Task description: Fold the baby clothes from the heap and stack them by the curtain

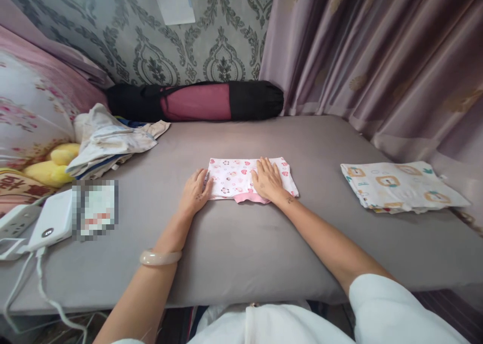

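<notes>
In the middle of the grey-covered bed (241,253) lies a folded white garment (228,175) with pink hearts and small printed figures. A pink edge, like a collar or trim, pokes out at its near side. My right hand (267,179) rests flat on the right half of the garment, its fingers stretched out. At the left edge of the cloth my left hand (196,190) lies on the bed, fingers straight and touching or just beside the fold. Neither hand grips anything.
Folded cloth with orange prints (400,185) lies to the right. Rumpled clothes (113,138), a yellow plush toy (53,168), a white power bank (55,218) and a power strip (18,221) with cables are at the left. A black and maroon roll bag (196,101) lies along the wall.
</notes>
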`<state>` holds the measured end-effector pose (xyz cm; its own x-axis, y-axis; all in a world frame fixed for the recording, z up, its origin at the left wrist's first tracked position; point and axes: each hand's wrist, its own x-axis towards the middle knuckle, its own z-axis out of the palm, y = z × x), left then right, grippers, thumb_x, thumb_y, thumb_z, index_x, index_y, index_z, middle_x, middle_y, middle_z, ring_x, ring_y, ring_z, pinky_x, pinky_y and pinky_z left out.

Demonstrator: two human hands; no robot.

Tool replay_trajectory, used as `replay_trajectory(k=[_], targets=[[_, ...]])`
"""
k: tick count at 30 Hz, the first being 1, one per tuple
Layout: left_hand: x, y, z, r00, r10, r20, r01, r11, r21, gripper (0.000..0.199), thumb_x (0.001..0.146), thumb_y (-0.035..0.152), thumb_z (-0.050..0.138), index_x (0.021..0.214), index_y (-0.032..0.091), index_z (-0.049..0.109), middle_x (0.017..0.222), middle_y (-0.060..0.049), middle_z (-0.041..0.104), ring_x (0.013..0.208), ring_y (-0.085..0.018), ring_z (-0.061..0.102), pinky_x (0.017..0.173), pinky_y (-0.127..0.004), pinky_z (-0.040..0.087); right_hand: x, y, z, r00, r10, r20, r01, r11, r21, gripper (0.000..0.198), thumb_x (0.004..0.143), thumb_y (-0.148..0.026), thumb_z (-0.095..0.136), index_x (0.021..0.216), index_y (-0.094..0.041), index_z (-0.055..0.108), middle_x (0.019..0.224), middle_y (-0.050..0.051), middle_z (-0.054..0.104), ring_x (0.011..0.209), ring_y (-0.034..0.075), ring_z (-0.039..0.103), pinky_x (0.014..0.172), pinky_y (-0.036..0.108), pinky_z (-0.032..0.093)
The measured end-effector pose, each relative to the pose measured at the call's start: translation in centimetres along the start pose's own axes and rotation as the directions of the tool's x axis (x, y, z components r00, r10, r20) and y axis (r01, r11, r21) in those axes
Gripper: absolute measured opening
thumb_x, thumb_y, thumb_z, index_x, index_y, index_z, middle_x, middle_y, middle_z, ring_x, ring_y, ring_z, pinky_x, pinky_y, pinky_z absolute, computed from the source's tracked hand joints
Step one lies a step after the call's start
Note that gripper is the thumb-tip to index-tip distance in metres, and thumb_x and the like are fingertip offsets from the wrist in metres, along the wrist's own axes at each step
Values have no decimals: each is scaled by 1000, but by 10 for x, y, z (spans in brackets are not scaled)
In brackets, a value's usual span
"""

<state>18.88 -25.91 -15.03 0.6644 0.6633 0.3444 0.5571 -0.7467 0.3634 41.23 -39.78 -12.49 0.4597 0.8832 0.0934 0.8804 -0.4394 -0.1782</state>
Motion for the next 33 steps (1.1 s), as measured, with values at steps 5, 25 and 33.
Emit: replay_trajectory(k=[5,25,33], targets=[[0,1,0,1000,-5,-13,5,1000,-13,43,97,40,34,128,15,50,134,-17,55,128,-27,50,110,-43,39,1,-4,6,1000,11,27,-11,1000,3,62,100,-38,20,148,-2,34,157,15,28,147,25,19,120,43,8],[0,-1,3,996,-70,-45,69,997,-38,39,96,32,35,130,17,48,132,-16,56,128,-26,50,109,-44,41,5,-47,7,995,-69,66,66,997,51,66,101,-44,17,149,-1,31,158,16,25,148,26,15,120,47,6],[1,-2,3,995,-78,-62,74,996,-53,37,96,27,34,127,16,49,129,-16,58,127,-25,51,108,-43,42,14,-64,6,993,-72,92,63,993,98,63,101,-41,18,150,-4,30,159,17,23,148,27,15,119,49,8]])
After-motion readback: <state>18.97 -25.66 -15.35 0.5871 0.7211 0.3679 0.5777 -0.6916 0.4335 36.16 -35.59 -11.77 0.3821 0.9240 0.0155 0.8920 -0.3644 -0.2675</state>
